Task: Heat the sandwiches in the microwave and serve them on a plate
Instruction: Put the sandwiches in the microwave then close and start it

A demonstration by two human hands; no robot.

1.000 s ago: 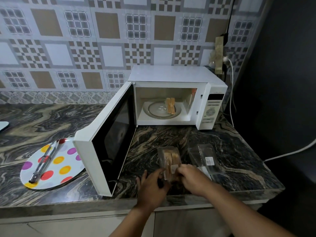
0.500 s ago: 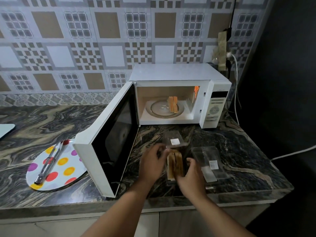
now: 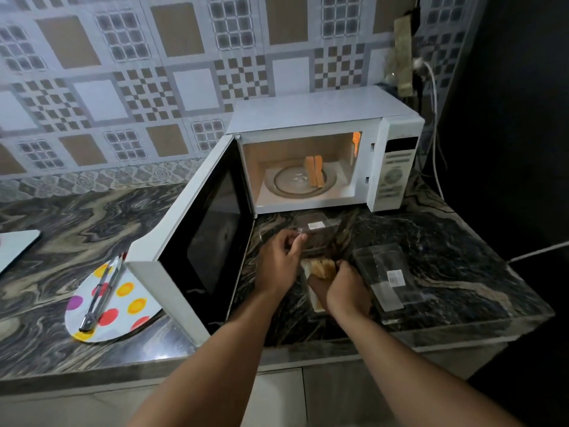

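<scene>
- Home kitchen, by the look of the fittings.
- Patterned tile backsplash (image 3: 160,87) behind a dark marbled stone countertop (image 3: 446,241).
- White microwave (image 3: 323,112) on the counter, door swung open, plugged into a wall socket (image 3: 403,63).
- Polka-dot plate (image 3: 123,303) with metal tongs (image 3: 98,295) lying on it.
- Cabinet fronts (image 3: 277,396) below the counter edge.

The tabletop (image 3: 77,217) was a dark marbled stone slab running along a tiled wall. A white microwave (image 3: 320,109) stood at its rear right, door swung open. A polka-dot plate (image 3: 123,306) lay at the front left, partly hidden behind the door. A clear plastic package (image 3: 385,272) lay at the front right, and an opened clear package (image 3: 317,226) lay just before the microwave. A pale flat object (image 3: 15,248) rested at the far left edge.
</scene>
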